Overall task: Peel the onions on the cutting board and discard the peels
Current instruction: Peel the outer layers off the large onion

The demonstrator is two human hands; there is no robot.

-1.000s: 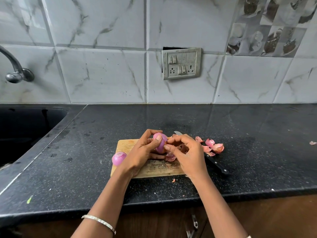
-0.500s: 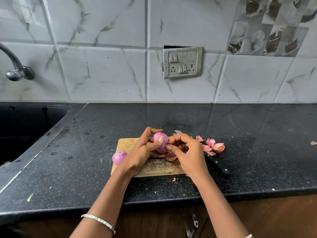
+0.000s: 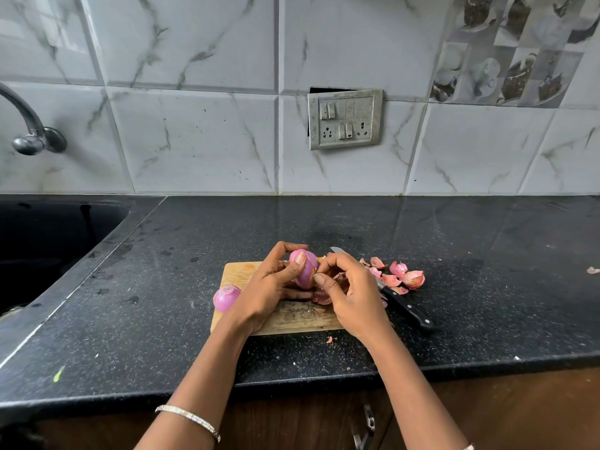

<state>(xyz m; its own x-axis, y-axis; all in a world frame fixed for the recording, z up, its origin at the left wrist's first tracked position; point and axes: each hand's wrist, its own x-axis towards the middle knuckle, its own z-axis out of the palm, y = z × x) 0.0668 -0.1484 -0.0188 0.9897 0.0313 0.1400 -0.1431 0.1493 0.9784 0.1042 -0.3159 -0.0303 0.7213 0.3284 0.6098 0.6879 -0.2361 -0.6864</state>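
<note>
1 peeled onion (image 3: 226,297) lies at the cutting board (image 3: 240,274) left edge. My left hand (image 3: 266,293) grips the second onion (image 3: 305,269) above the board; it looks smooth, slippery. My right hand (image 3: 352,293) pinches its thin, brittle skin. Peels (image 3: 404,276) lie on the bench.

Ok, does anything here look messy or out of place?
Yes. Loose peels lie scattered on the counter right of the board, not discarded; one stray scrap sits far right. The second onion overhangs the board's left edge.
</note>
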